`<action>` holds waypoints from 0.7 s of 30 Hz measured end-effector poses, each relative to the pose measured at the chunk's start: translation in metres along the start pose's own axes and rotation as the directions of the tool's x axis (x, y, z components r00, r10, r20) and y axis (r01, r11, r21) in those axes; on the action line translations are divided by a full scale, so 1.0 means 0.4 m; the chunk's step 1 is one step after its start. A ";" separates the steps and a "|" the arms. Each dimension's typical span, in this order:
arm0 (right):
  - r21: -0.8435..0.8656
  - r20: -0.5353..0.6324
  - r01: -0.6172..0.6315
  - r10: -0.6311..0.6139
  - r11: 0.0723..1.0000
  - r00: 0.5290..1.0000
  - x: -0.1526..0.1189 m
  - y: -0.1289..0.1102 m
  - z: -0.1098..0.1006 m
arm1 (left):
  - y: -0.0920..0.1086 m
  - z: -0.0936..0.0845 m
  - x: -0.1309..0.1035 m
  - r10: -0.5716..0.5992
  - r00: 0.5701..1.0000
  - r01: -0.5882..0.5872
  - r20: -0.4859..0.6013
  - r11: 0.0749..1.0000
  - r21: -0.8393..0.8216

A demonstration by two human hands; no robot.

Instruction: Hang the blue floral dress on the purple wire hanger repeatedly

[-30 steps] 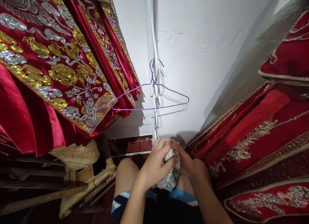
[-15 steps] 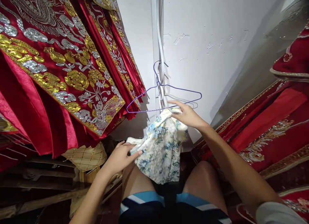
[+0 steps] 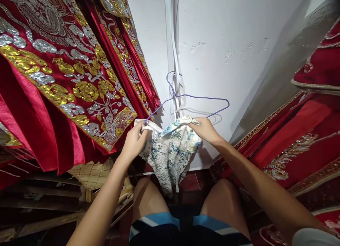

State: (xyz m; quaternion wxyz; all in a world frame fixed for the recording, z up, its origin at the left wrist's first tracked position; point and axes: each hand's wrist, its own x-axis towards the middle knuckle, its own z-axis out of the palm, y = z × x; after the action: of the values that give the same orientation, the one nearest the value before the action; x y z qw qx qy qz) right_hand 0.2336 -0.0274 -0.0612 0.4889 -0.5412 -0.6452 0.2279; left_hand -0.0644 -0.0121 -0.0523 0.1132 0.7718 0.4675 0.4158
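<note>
- The left hand (image 3: 136,139) pinches one edge of the floral-print garment (image 3: 168,152) between thumb and fingers; the right hand (image 3: 205,129) grips the collar band's other end.
- The garment hangs between the hands, in front of the purple wire hanger (image 3: 202,97) — whose left end meets the cloth beside the left thumb; whether it is inside cannot be told.
- The hanger's right corner is outside the cloth; a hard pull on the garment could swing the hanger or unhook it from the white strap (image 3: 175,44) — loosened fingers could drop the cloth.
</note>
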 end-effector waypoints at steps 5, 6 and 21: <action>0.114 0.091 -0.032 0.022 0.993 0.996 -0.019 0.002 0.019 | 0.063 0.033 0.103 0.156 0.977 -0.170 -0.143 0.981 -0.090; 0.120 0.097 -0.011 0.000 0.993 0.995 -0.023 0.002 0.012 | 0.069 0.035 0.122 0.164 0.973 -0.179 -0.160 0.981 -0.081; 0.002 0.208 -0.121 0.118 0.993 0.971 0.058 0.021 -0.280 | 0.066 -0.019 0.186 0.251 0.943 -0.213 -0.220 0.960 0.185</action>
State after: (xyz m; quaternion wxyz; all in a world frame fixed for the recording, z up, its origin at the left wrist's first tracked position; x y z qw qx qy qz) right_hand 0.3375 -0.0298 -0.0123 0.4082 -0.5485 -0.6574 0.3169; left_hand -0.0375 0.0325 0.0072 -0.0561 0.7718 0.4149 0.4787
